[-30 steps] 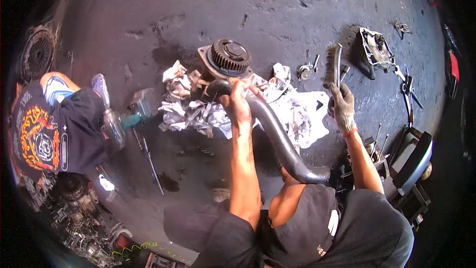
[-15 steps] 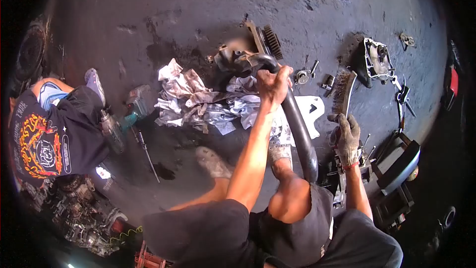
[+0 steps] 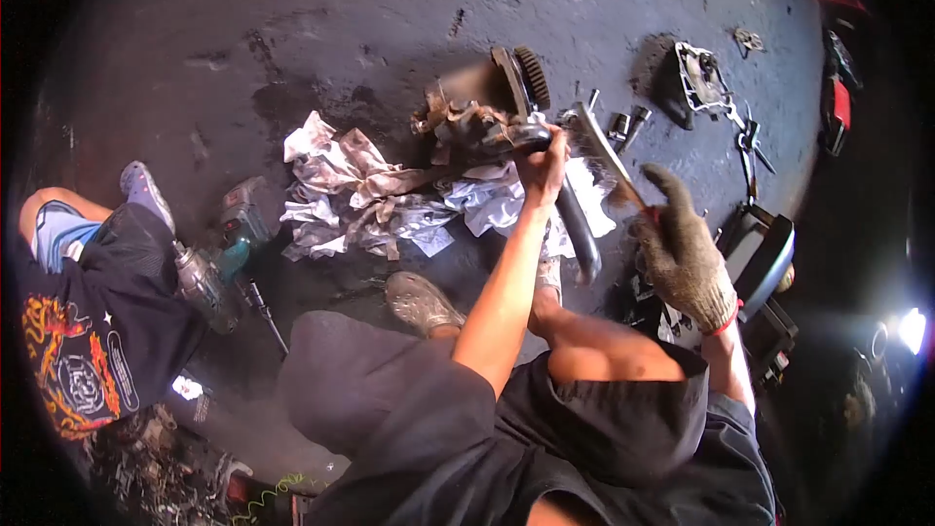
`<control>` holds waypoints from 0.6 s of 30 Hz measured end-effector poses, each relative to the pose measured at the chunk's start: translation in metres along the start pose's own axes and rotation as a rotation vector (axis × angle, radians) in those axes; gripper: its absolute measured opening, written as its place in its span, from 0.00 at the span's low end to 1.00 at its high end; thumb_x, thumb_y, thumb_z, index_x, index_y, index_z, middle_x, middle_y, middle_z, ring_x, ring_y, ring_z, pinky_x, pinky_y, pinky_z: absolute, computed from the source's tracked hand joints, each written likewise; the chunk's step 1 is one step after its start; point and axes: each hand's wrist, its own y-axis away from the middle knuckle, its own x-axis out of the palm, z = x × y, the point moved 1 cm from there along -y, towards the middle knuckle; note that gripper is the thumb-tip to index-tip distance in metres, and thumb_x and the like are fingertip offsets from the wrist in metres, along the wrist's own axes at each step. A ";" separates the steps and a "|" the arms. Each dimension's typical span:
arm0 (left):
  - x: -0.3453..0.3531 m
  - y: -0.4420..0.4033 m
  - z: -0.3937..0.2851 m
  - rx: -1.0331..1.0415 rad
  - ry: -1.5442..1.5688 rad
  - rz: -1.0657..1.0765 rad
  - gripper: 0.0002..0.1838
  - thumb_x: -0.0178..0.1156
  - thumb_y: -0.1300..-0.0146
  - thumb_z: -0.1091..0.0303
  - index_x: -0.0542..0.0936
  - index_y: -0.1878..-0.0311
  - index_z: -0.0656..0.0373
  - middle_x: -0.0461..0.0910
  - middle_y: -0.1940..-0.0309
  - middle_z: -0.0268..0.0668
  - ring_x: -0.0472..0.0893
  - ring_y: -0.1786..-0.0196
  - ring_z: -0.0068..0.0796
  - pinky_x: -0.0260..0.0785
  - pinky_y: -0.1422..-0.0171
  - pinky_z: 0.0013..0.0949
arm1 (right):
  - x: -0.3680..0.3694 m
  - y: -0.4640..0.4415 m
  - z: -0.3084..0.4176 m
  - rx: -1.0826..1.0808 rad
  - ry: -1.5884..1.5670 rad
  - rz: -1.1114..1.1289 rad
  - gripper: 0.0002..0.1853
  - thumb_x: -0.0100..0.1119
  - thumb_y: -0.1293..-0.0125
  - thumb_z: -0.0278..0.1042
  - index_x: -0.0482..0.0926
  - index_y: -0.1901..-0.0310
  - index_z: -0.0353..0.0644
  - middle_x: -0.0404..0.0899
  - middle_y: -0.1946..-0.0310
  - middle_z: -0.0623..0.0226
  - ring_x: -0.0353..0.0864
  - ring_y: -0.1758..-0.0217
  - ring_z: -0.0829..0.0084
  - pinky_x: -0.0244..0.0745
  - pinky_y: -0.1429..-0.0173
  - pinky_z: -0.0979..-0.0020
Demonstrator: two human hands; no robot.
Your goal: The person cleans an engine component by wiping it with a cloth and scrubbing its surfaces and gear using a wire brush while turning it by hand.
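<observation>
My bare left hand [image 3: 542,170] is wrapped round a black bent pipe [image 3: 581,234] near its upper end. The pipe slants down towards my right leg. My right hand [image 3: 687,258], in a dirty knitted glove, holds a wire brush [image 3: 609,156] by its handle, with the index finger partly stretched out. The brush's curved back lies just right of the pipe's bend, bristles facing left; contact with the pipe cannot be made out. Just left of the bend sits a grimy metal engine part [image 3: 467,122], with a toothed gear [image 3: 531,76] behind it.
Crumpled stained rags [image 3: 360,180] lie on the dark floor. A person in a printed black shirt [image 3: 83,351] sits at the left beside a cordless impact wrench [image 3: 209,278]. A metal cover [image 3: 701,78], sockets [image 3: 623,125] and pliers [image 3: 750,146] lie to the right.
My right hand has lifted the wire brush off the floor and carried it left to the pipe. The pipe's lower end has shifted up and left, away from my lap. The view has turned slightly.
</observation>
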 end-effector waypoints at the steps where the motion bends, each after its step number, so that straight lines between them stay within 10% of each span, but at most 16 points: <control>1: -0.005 0.000 0.009 0.114 0.041 0.040 0.04 0.65 0.33 0.73 0.81 0.65 0.59 0.80 0.76 0.27 0.78 0.75 0.19 0.65 0.73 0.25 | 0.002 0.002 0.012 -0.075 -0.007 0.056 0.33 0.52 0.34 0.17 0.64 0.26 0.43 0.84 0.52 0.40 0.86 0.49 0.42 0.78 0.44 0.50; 5: -0.032 -0.007 0.092 0.731 -0.588 0.067 0.07 0.68 0.44 0.73 0.79 0.65 0.56 0.82 0.71 0.30 0.80 0.70 0.33 0.74 0.54 0.41 | 0.017 0.005 0.046 -0.185 0.074 0.034 0.28 0.52 0.32 0.18 0.68 0.30 0.41 0.82 0.49 0.39 0.83 0.46 0.38 0.77 0.45 0.48; 10: -0.014 -0.007 0.070 0.622 -0.381 0.036 0.21 0.76 0.48 0.64 0.83 0.50 0.55 0.87 0.59 0.36 0.85 0.52 0.39 0.74 0.41 0.43 | 0.054 -0.027 0.066 -0.229 0.274 0.026 0.24 0.52 0.26 0.29 0.68 0.30 0.42 0.81 0.50 0.37 0.79 0.43 0.36 0.75 0.46 0.46; 14: -0.011 0.007 0.017 0.397 -0.295 0.125 0.16 0.74 0.50 0.73 0.83 0.56 0.57 0.86 0.65 0.34 0.85 0.59 0.33 0.76 0.50 0.37 | 0.089 -0.165 0.079 -0.474 0.348 0.047 0.23 0.58 0.27 0.33 0.70 0.32 0.45 0.83 0.53 0.37 0.82 0.47 0.37 0.76 0.48 0.46; 18: -0.004 -0.003 0.049 0.301 -0.137 0.051 0.11 0.71 0.48 0.76 0.81 0.61 0.58 0.85 0.66 0.33 0.84 0.62 0.34 0.76 0.52 0.40 | 0.045 -0.103 0.114 -0.365 0.328 -0.043 0.21 0.53 0.25 0.28 0.73 0.32 0.44 0.84 0.49 0.40 0.84 0.43 0.41 0.81 0.45 0.53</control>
